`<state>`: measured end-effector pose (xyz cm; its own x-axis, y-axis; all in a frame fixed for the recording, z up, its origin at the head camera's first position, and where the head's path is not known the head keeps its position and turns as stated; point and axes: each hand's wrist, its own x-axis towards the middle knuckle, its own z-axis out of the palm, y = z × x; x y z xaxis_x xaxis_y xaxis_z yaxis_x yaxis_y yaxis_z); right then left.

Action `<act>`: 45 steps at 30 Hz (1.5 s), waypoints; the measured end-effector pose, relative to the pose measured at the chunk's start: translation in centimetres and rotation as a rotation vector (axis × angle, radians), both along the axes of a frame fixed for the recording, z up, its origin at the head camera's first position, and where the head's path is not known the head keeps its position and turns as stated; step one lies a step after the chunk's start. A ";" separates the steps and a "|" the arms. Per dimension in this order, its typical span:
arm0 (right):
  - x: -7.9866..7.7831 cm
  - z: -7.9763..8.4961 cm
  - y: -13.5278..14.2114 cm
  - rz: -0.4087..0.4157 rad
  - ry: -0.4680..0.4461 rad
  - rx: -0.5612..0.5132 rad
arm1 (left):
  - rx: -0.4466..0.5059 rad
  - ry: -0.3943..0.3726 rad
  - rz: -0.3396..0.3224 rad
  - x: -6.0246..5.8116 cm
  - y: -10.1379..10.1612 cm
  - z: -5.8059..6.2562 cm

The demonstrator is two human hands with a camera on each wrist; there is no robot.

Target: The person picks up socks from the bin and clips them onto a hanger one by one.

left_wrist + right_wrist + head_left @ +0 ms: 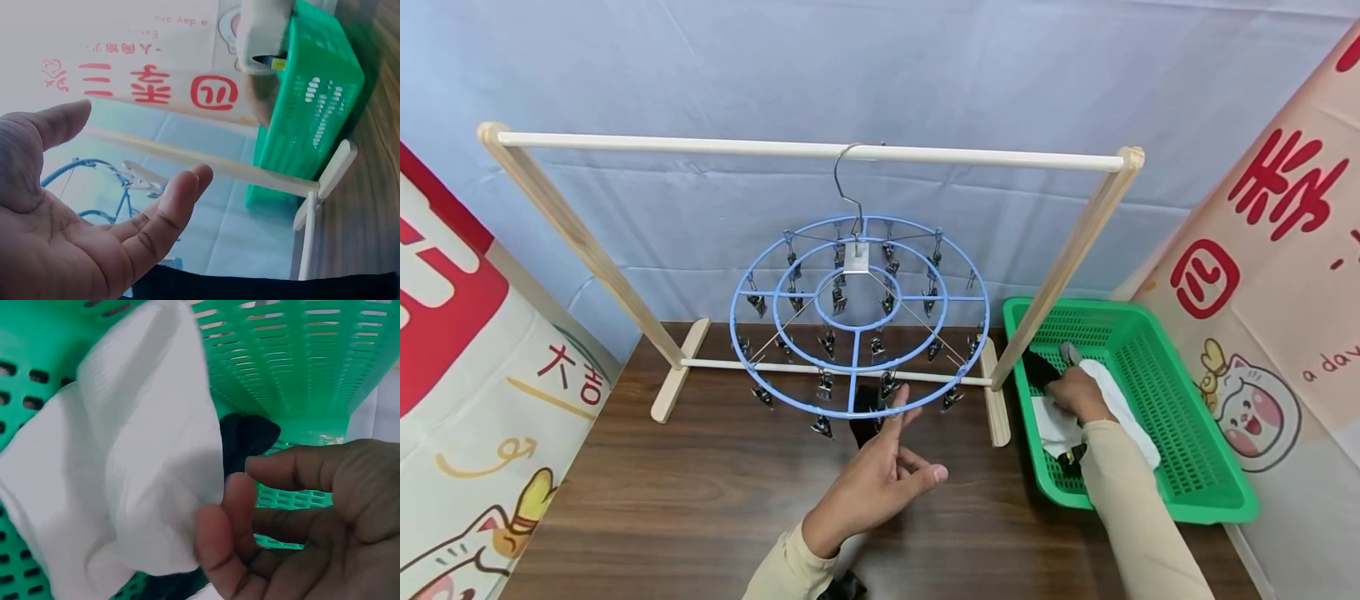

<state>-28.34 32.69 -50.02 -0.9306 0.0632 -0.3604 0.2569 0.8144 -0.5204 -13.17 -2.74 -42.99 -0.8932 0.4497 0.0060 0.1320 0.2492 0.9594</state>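
Note:
My left hand is held palm up at the front rim of a round blue clip hanger, fingers loosely spread and holding nothing. Behind its fingertips a black piece of cloth shows below the hanger. In the right wrist view, the fingers of my right hand are bent inside the green basket. Their tips lie right at the edge of a white sock, and a dark cloth item is just behind the thumb tip. Nothing shows pinched between thumb and fingers.
A wooden rack carries the hanger by its metal hook on the white top rod. Many small dark clips dangle from the hanger's rings. Beside the rack's right foot stands the basket, on a brown wooden table.

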 end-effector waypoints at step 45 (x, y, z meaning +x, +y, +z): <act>0.0 -0.1 -0.5 -0.021 0.210 -0.172 | 0.391 -0.085 -0.062 -2.1 2.1 -1.0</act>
<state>-28.31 32.15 -50.11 -0.9853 0.0380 -0.1664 0.1445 0.7048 -0.6946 -15.31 -0.64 -43.99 -0.8693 0.4809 0.1142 0.0510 -0.1426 0.9885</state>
